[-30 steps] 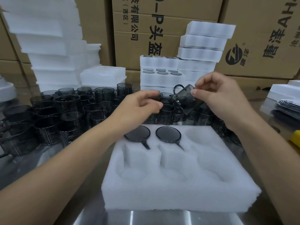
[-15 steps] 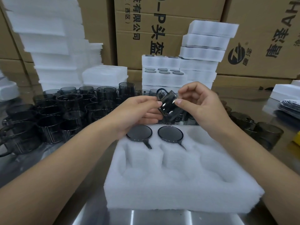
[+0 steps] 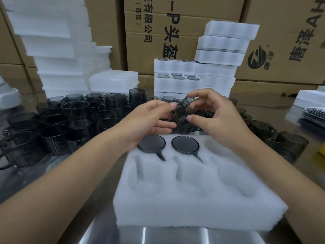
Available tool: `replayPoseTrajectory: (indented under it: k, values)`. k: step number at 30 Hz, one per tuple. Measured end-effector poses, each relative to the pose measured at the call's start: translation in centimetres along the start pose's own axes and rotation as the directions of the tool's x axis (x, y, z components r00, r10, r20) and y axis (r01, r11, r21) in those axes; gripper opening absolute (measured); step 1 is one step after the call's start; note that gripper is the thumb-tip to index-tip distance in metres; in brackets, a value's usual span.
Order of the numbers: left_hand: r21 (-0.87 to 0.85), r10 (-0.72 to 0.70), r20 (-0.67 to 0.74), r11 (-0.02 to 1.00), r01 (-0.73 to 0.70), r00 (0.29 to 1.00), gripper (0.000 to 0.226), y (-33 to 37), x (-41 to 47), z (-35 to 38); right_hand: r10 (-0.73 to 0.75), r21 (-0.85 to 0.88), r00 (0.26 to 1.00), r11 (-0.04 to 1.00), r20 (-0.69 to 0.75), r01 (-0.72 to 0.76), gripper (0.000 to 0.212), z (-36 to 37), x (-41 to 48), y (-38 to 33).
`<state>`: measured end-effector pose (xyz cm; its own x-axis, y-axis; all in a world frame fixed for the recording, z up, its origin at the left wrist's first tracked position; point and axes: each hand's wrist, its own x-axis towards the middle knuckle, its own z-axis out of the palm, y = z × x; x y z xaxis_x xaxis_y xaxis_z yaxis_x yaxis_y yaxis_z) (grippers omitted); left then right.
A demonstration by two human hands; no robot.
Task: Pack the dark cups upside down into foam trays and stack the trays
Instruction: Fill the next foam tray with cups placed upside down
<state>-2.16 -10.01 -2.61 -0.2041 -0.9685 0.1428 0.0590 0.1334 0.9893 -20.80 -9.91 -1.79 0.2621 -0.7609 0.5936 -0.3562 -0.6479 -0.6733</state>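
A white foam tray (image 3: pixel 193 205) lies in front of me on the metal table. Two dark cups sit upside down in its far pockets, one at the left (image 3: pixel 151 143) and one in the middle (image 3: pixel 185 144); the other pockets hold nothing. Above the tray's far edge both hands hold one dark see-through cup (image 3: pixel 182 111), tilted. My left hand (image 3: pixel 149 122) pinches its left side. My right hand (image 3: pixel 214 117) pinches its right side with thumb and fingers.
Several loose dark cups (image 3: pixel 73 124) crowd the table at the left, more (image 3: pixel 288 143) at the right. Stacked filled foam trays (image 3: pixel 202 74) stand behind, empty foam stacks (image 3: pixel 52 46) at the back left, cardboard boxes (image 3: pixel 175 23) beyond. Foam and papers (image 3: pixel 313 110) lie far right.
My right hand brought the cup left and nearer from above the cup pile, and my left hand took hold of it too. The cup has tilted between both hands.
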Motion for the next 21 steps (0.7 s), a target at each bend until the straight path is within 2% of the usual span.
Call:
replayPoseTrajectory:
  k: [4, 8, 13, 17, 21]
  values:
    - [0.041, 0.014, -0.003, 0.999, -0.014, 1.0, 0.016, -0.06, -0.06, 0.15, -0.045, -0.182, 0.998, 0.982, 0.046, 0.052, 0.052, -0.06, -0.25, -0.14]
    - [0.01, -0.001, 0.007, 1.0, 0.001, 1.0, 0.015, 0.01, 0.03, -0.05, -0.157, -0.33, 0.987, 0.931, 0.018, 0.155, 0.051, -0.03, -0.38, -0.33]
    - [-0.04, -0.002, 0.02, 0.999, 0.003, 1.0, 0.02, 0.13, -0.01, -0.13, -0.095, -0.314, 0.995, 0.945, 0.011, 0.094, 0.067, -0.09, -0.44, -0.28]
    - [-0.043, 0.008, 0.044, 0.999, -0.006, 0.999, 0.006, -0.05, -0.01, -0.22, -0.085, -0.326, 0.994, 0.94, 0.066, 0.103, 0.072, 0.09, -0.43, -0.21]
    - [-0.094, 0.0, 0.064, 0.996, 0.006, 0.998, 0.022, 0.11, -0.1, -0.4, -0.103, -0.334, 0.992, 0.935, 0.073, 0.121, 0.072, 0.04, -0.39, -0.14]
